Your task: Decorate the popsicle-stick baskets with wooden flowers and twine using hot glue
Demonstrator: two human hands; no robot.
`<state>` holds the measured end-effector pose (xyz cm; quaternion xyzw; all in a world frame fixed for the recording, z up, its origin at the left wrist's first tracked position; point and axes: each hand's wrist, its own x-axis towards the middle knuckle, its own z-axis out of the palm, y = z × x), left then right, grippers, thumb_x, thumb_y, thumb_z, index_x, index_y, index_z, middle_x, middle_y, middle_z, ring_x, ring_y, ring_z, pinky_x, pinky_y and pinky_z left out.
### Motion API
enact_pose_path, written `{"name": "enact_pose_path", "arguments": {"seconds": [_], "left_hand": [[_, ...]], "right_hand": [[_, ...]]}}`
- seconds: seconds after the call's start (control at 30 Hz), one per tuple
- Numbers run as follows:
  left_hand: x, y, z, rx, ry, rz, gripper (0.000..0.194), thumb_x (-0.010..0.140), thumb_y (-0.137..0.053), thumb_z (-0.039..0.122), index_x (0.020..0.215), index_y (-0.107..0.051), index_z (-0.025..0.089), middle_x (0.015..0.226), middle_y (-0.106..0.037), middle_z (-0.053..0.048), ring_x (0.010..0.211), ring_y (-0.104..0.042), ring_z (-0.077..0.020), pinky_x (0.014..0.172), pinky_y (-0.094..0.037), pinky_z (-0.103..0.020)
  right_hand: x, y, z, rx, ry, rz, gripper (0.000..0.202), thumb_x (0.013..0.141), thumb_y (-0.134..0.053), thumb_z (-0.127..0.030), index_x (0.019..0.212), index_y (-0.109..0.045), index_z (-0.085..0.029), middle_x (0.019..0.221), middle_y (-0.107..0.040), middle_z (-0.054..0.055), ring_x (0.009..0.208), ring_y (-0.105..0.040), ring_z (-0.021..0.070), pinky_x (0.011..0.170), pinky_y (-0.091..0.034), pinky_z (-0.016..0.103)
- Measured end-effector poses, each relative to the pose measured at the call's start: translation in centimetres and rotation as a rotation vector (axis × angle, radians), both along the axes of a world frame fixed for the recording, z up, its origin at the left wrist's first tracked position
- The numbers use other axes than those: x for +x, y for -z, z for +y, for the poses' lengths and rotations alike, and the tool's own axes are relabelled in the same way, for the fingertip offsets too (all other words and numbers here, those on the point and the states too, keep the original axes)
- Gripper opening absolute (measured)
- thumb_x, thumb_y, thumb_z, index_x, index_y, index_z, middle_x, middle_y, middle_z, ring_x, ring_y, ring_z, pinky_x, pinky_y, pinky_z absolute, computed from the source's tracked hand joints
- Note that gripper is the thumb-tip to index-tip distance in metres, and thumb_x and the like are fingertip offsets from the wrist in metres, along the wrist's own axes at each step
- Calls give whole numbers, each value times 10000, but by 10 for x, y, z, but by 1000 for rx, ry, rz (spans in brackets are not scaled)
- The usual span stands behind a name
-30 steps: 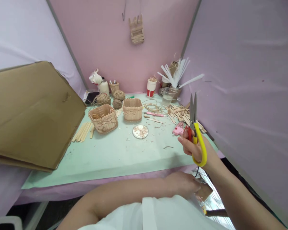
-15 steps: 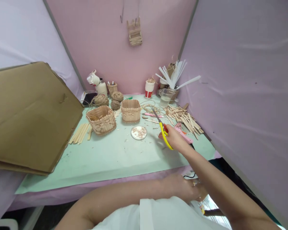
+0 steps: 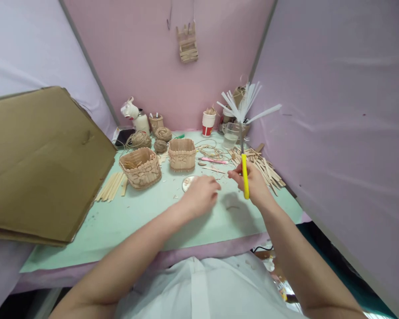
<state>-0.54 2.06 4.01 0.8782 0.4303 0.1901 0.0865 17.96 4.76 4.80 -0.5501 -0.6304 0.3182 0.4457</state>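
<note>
My right hand (image 3: 254, 182) is closed around a pair of scissors (image 3: 245, 177) with yellow handles, held above the table with the blades pointing away from me. My left hand (image 3: 202, 195) hovers palm down just left of it, fingers loosely bent with the tips apart and nothing visible between them. That hand partly covers a small round dish (image 3: 187, 182) of wood chips. A short thin wood strip (image 3: 233, 207) lies on the table below my hands. Beyond the dish stand two wooden-stick baskets, one empty-looking (image 3: 182, 156) and one holding pieces (image 3: 141, 170).
Loose wooden sticks (image 3: 267, 170) are piled at the right, with lighter sticks (image 3: 111, 187) at the left. Twine balls (image 3: 139, 139), a paper cup (image 3: 208, 123), a clear cup (image 3: 230, 136) and white glue sticks (image 3: 242, 104) line the back. Large cardboard (image 3: 46, 164) leans at left.
My left hand has risen from below the table edge to above the tabletop, beside the dish. My right hand has shifted slightly right, turning the scissors more upright in view.
</note>
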Motion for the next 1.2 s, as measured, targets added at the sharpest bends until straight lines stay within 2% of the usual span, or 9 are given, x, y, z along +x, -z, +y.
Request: {"name": "enact_pose_path", "arguments": {"seconds": [0.07,0.17,0.27,0.4,0.6,0.8,0.87,1.07,1.2], "left_hand": [[-26,-2,19,-7,-233,-65,249,792,-512,202,988,-657,154,1010,-627,-108,984,-545,-250,848,-416,-385],[-57,2,37,-17,-315,-202,289,776,-483,155,1009,-653,146,1024,-633,-89,962,-563,-214,864,-439,-350],[-68,10,41,-38,-214,-208,341,773,-411,82,944,-690,178,1031,-648,-69,960,-557,-187,885,-429,-339],[-62,20,40,-81,-26,-57,354,817,-427,122,1012,-699,237,1143,-628,-63,1047,-481,-211,914,-374,-382],[-56,23,40,-158,-16,88,316,884,-424,242,1075,-671,285,1212,-620,-45,1067,-429,-236,891,-301,-401],[-63,20,42,-100,-151,102,262,789,-447,105,776,-694,188,956,-680,-70,971,-506,-218,858,-312,-386],[-65,18,42,-87,-196,74,273,777,-432,85,768,-688,178,955,-677,-74,961,-520,-216,854,-328,-382],[-65,19,38,-149,2,16,383,782,-414,68,983,-691,240,1143,-641,-35,1061,-494,-197,908,-356,-348],[-66,19,39,-139,-50,41,318,745,-442,62,829,-711,209,1036,-669,-47,994,-518,-203,893,-377,-350]], "right_hand": [[-6,-7,8,54,6,69,336,691,-664,-468,754,-452,-214,669,-571,-9,543,-456,115,512,-366,257],[-24,-9,29,119,-13,219,315,698,-662,-433,765,-441,-219,670,-556,-22,530,-445,100,487,-367,237],[-47,-3,51,110,-43,349,315,695,-647,-420,759,-407,-228,634,-516,-45,494,-425,87,443,-347,219],[-69,9,68,81,-101,372,300,720,-597,-432,774,-378,-234,622,-491,-53,463,-401,75,412,-335,204],[-69,25,71,67,-73,308,294,733,-588,-424,772,-371,-230,612,-473,-48,469,-398,75,423,-365,207],[-64,30,71,81,-88,368,299,708,-627,-397,759,-386,-227,627,-459,-48,505,-402,80,441,-345,203],[-64,31,71,84,-80,368,298,699,-638,-388,751,-393,-226,628,-454,-47,536,-424,90,459,-352,205],[-65,34,70,52,-51,300,294,696,-634,-386,742,-391,-229,629,-454,-49,558,-441,100,491,-374,216],[-64,33,69,41,-53,262,295,702,-630,-394,745,-391,-227,632,-463,-47,542,-430,92,481,-367,211]]}}
